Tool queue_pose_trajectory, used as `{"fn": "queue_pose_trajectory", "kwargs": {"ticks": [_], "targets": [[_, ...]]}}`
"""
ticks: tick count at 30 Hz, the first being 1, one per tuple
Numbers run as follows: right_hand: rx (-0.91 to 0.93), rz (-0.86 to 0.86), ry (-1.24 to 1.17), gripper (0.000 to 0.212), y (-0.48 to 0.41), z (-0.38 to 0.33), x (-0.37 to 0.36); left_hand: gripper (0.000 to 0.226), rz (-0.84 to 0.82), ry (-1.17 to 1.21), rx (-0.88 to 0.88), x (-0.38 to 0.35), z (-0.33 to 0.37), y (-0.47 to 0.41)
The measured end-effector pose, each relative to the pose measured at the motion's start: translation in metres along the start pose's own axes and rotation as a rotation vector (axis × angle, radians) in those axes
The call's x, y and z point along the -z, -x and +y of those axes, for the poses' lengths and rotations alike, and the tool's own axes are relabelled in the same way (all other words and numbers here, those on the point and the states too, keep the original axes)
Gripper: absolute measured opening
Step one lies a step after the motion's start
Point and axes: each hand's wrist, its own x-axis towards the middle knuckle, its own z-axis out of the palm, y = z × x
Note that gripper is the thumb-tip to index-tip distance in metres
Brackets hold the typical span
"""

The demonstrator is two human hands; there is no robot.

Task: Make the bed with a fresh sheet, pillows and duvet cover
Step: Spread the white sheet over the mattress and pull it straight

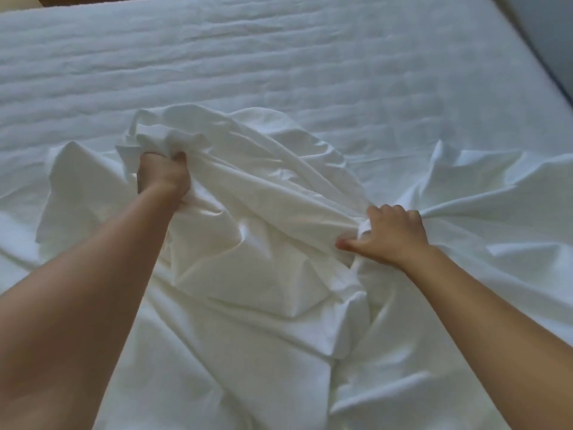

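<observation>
1. Head view: a white sheet (263, 290) lies crumpled over the near half of the bed, from 3 o'clock round through 6 to 9 o'clock, heaped up at the middle
2. The mattress (279, 57), white with quilted ridges running across it, shows bare from 10 to 2 o'clock, beyond the sheet
3. The left grip (162, 175), at 9 o'clock from centre, is a fist clenched round a gathered bunch of sheet; cloth spills out above it toward 12 o'clock
4. The right grip (390, 234), at 3 o'clock from centre, has its fingers curled over a ridge of sheet and its thumb stretched toward 9 o'clock, pinching the fold; creases fan from it toward 2 and 3 o'clock
5. A stretched band of sheet runs between the two grips
6. The bare left forearm (93, 290) enters from 8 o'clock, the right forearm (496, 321) from 4 o'clock
7. A dark strip (552, 32) borders the mattress edge at 2 o'clock
</observation>
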Motion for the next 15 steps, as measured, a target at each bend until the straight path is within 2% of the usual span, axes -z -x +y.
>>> {"fn": "queue_pose_trajectory", "kwargs": {"ticks": [2,3,5,7,9,10,12,15], "targets": [[-0.027,-0.006,0.040,0.091,-0.001,0.006,0.002,0.094,0.012,-0.331,-0.155,-0.010,0.007,0.027],[-0.011,-0.014,0.050,0.088,-0.002,0.010,0.004,0.105,0.029,-0.465,-0.323,-0.017,0.011,0.044],[0.097,-0.015,0.062,0.075,-0.002,0.019,0.007,0.108,-0.041,-0.583,-0.781,-0.042,0.020,0.086],[0.221,0.019,0.044,0.056,0.001,0.028,0.008,0.096,-0.323,-0.685,-1.116,-0.073,0.027,0.133],[0.275,0.099,-0.013,0.051,0.008,0.038,0.007,0.075,-0.558,-0.848,-1.236,-0.102,0.032,0.167],[0.274,0.165,-0.038,0.051,0.013,0.042,0.006,0.061,-0.590,-0.889,-1.262,-0.112,0.033,0.176],[0.225,0.255,-0.099,0.054,0.025,0.054,0.004,0.045,-0.538,-0.873,-1.275,-0.120,0.037,0.179],[0.085,0.244,-0.208,0.056,0.044,0.094,-0.006,0.047,-0.450,-0.897,-1.184,-0.112,0.042,0.150]]}}
